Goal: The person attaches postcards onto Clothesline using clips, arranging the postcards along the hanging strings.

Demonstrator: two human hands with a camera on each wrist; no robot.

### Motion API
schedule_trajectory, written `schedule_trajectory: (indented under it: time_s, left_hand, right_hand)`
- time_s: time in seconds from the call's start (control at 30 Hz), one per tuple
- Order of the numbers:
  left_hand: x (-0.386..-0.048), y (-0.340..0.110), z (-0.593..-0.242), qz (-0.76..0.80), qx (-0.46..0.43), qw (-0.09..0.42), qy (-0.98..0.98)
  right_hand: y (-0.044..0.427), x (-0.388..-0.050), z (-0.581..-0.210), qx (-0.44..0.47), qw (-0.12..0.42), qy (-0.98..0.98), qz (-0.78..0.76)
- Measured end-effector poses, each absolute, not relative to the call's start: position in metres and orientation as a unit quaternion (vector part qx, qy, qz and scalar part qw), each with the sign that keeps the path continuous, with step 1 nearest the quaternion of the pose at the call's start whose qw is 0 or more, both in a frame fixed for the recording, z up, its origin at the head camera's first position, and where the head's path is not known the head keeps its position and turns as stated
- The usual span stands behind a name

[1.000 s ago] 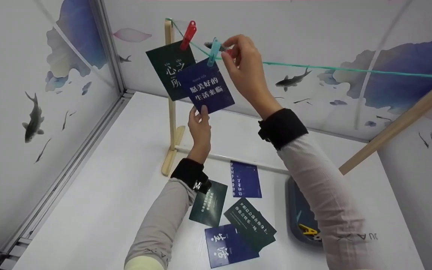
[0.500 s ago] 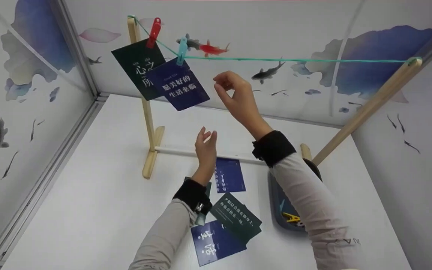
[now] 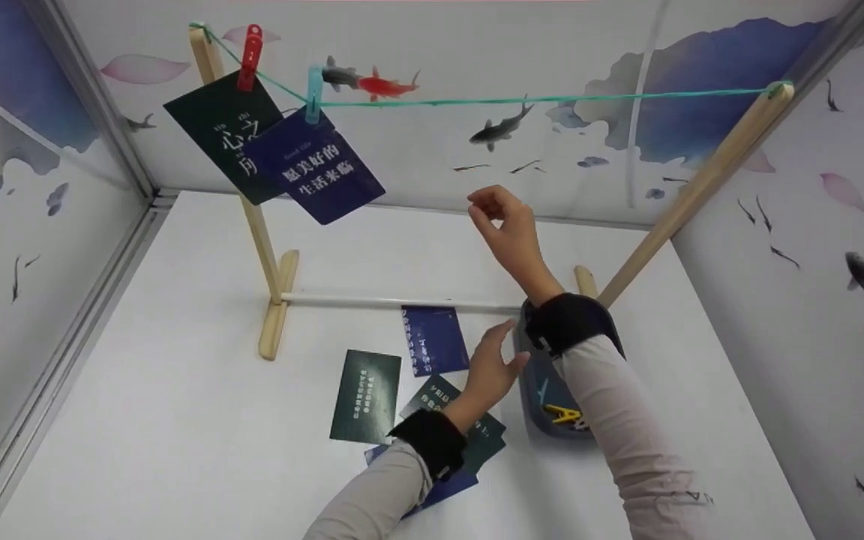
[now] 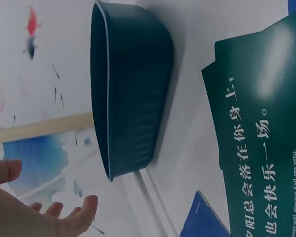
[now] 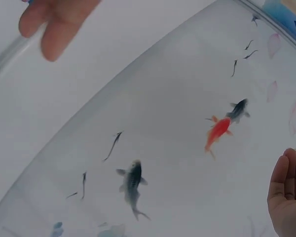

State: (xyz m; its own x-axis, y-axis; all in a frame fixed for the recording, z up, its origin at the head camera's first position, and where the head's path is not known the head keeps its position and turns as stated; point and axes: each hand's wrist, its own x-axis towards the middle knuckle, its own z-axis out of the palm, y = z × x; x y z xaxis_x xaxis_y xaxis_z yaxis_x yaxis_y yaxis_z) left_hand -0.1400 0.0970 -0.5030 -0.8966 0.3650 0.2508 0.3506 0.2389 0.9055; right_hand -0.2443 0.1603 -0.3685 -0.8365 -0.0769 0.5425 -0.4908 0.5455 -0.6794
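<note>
My left hand (image 3: 488,371) reaches beside the blue-grey basket (image 4: 133,94), fingers loosely bent and thumb apart, holding nothing. Higher up, my right hand (image 3: 513,236) hovers in the air with thumb and fingertips near each other; no object shows between them. On a green string (image 3: 477,102), a red clothespin (image 3: 250,60) bears a dark green card (image 3: 203,124). A light blue clothespin (image 3: 314,97) clips a blue card (image 3: 327,184) that overlaps it. A yellow clothespin (image 3: 563,413) lies in the basket, whose far part my right forearm hides.
On the white table lie a green card (image 3: 366,397), a blue card (image 3: 436,341) and overlapping cards under my left arm. Wooden posts (image 3: 702,191) hold the string at both ends. A white bar (image 3: 372,301) runs along the base between them.
Both hands have let go of the hanging blue card and clothespin. My left hand has moved down and right toward the basket; my right hand has lowered. The view has shifted right.
</note>
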Motion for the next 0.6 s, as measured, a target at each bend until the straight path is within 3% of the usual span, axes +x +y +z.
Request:
schedule_trajectory:
  time_s: [0.17, 0.37, 0.6]
  left_hand:
    - [-0.127, 0.109, -0.509, 0.366, 0.357, 0.109, 0.852]
    - [-0.100, 0.127, -0.523, 0.056, 0.467, 0.082, 0.879]
    - [-0.087, 0.137, -0.537, -0.018, 0.443, 0.120, 0.888]
  right_hand:
    - [0.187, -0.240, -0.384, 0.118, 0.241, -0.850, 0.453]
    - [0.214, -0.234, -0.412, 0.075, 0.244, -0.843, 0.474]
    - [0.249, -0.219, -0.439, 0.040, 0.257, -0.846, 0.466]
